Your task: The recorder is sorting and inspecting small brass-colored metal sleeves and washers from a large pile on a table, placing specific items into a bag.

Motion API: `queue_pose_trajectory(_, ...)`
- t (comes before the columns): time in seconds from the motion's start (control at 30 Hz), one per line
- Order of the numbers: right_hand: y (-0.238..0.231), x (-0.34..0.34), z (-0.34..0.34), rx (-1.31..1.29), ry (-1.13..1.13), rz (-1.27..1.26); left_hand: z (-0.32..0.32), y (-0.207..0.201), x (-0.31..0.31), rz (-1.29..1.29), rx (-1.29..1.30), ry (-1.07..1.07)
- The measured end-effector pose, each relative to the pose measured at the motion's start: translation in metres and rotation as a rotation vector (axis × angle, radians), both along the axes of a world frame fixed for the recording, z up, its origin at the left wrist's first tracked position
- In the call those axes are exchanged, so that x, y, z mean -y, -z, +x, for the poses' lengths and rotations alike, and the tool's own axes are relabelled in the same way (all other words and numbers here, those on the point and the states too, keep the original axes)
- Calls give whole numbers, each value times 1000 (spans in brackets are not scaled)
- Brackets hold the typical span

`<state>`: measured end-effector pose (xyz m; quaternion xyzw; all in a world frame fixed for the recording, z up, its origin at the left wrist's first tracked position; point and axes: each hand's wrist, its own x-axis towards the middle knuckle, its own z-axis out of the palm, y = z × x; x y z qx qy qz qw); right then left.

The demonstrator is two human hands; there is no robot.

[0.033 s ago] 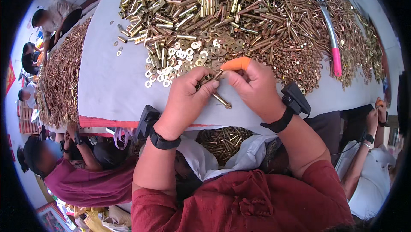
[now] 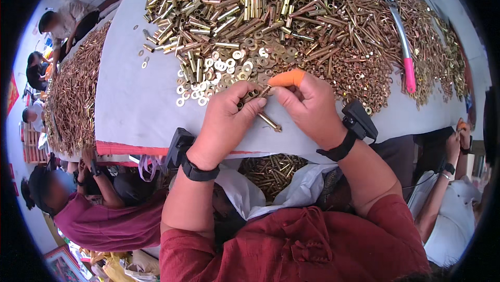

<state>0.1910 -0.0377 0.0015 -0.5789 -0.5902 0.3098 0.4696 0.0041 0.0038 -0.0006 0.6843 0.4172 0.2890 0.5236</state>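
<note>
My left hand point(image 2: 226, 120) is closed around a few brass-coloured metal sleeves point(image 2: 250, 96) above the near part of the table. A sleeve anchor bolt point(image 2: 270, 121) with a flared tip sticks out below its thumb. My right hand point(image 2: 312, 107) has an orange finger cover point(image 2: 287, 78) on its index finger. Its thumb and index finger pinch the upper end of a metal piece beside the left fingertips; the fingers partly hide that end. Just beyond the hands lie loose flat washers point(image 2: 220, 66), with a heap of nuts point(image 2: 359, 76) to the right.
A large pile of metal sleeves point(image 2: 224, 16) covers the far table, with bolts point(image 2: 364, 21) toward the right. A pink-handled metal tool point(image 2: 409, 76) lies at the right. Below the table edge, a white bag point(image 2: 234, 191) holds metal pieces. Co-workers sit on both sides.
</note>
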Motion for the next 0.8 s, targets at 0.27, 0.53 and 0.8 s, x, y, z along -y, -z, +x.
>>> queue_pose_trajectory(0.27, 1, -2, 3, 220, -66, 285, 0, 1, -1, 38, 25, 34)
queue_pose_trajectory(0.53, -16, -4, 19, 213, -31, -28, -1, -6, -2, -95, 135, -33)
queue_pose_trajectory(0.8, -19, 7, 21, 736, -52, 28, -5, -3, -4, -77, 118, -55)
